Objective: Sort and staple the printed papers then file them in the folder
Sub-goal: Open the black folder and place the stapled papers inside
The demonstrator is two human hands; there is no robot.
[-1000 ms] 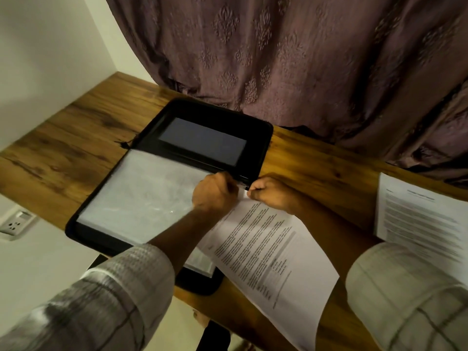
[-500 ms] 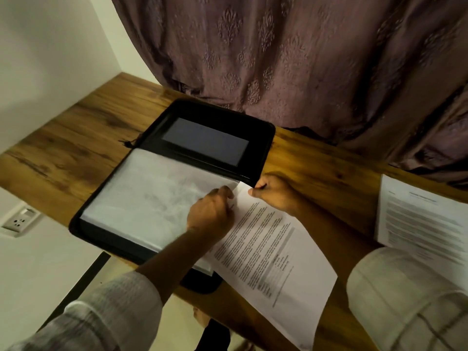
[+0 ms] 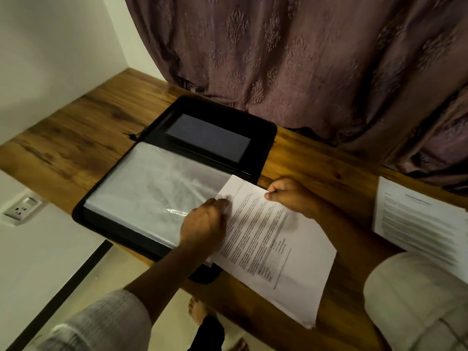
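The open folder (image 3: 263, 138) lies at the front edge of the desk (image 3: 76, 138). The left grip (image 3: 205, 224) pinches its clear sleeve (image 3: 157, 188). The right grip (image 3: 291, 196) pinches the printed paper (image 3: 276, 249), which overlaps the folder's right side.

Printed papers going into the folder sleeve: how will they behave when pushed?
Probably floppy: the printed papers are thin, so pushing may buckle them. Likely light: the right hand holds them by a pinched edge. The glossy sleeve may cling.

one folder (image 3: 258, 138), two printed papers (image 3: 278, 249) (image 3: 417, 224), two hands (image 3: 205, 224) (image 3: 291, 193), one socket (image 3: 21, 210), one curtain (image 3: 304, 59).
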